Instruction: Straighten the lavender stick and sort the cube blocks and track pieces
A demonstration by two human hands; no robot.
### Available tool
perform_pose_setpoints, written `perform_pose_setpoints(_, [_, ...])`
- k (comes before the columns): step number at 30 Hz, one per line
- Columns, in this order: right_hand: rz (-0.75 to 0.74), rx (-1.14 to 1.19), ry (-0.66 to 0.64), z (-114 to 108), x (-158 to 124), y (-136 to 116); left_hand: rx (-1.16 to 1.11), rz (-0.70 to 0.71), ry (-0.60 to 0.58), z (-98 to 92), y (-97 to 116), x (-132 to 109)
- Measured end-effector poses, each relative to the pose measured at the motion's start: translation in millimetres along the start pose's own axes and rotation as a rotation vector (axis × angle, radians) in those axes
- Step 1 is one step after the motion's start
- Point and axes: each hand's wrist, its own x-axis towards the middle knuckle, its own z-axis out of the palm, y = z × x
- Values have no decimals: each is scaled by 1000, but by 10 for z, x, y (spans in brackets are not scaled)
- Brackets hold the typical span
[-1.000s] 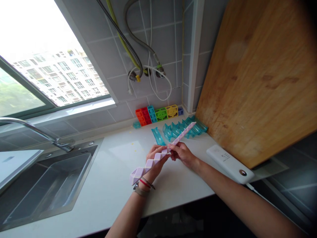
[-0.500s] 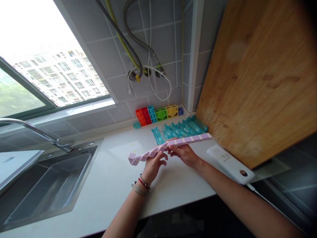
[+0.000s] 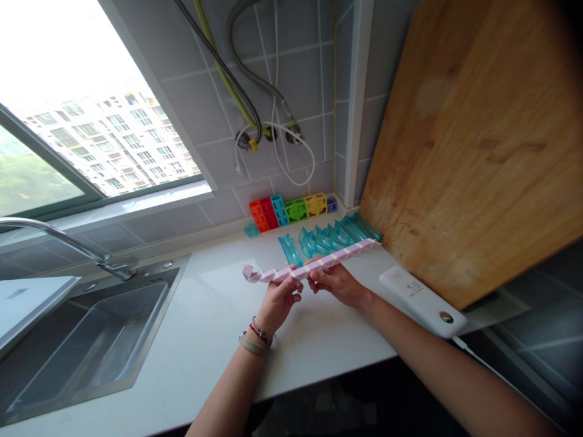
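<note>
Lilac segmented stick [image 3: 314, 266] raised at left end since before, left fingers [image 3: 286, 284] and right fingers [image 3: 322, 278] narrowly pinching its middle

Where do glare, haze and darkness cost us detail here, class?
Head view: sky through the window burns out white; same view: pale sheen on the countertop; same view: hazy spot over the wooden board, dark top-right corner.

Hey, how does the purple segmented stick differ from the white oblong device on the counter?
The purple segmented stick is held by the left hand and right hand, while the white oblong device lies on the counter. The stick is slim and kinked at its left end; the device is a thicker, straight block. A white cable trails from the device, none from the stick. Both are elongated.
</note>
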Motion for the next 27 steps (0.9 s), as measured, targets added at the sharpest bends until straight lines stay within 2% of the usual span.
perform_pose_setpoints(3, [-36, -48, 72, 22, 11, 10, 0, -7, 73, 37, 24, 20])
perform_pose_setpoints(6, [-16, -42, 65, 34, 4, -11, 21, 3, 65, 50, 43, 15])
perform_pose_setpoints(10, [82, -43, 17, 33, 2, -9, 161, 123, 51, 68, 30, -14])
perform_pose_setpoints(13, [121, -97, 71, 30, 19, 23, 284, 206, 40, 78, -3, -18])
perform_pose_setpoints(18, [84, -138, 113, 25, 36, 28, 350, 185, 107, 63, -27, 5])
perform_pose_setpoints(23, [68, -125, 77, 14, 34, 7, 393, 243, 65, 61, -22, -14])
perform_pose_setpoints(27, [48, -126, 45, 6, 27, 5, 401, 237, 42, 57, -33, -22])
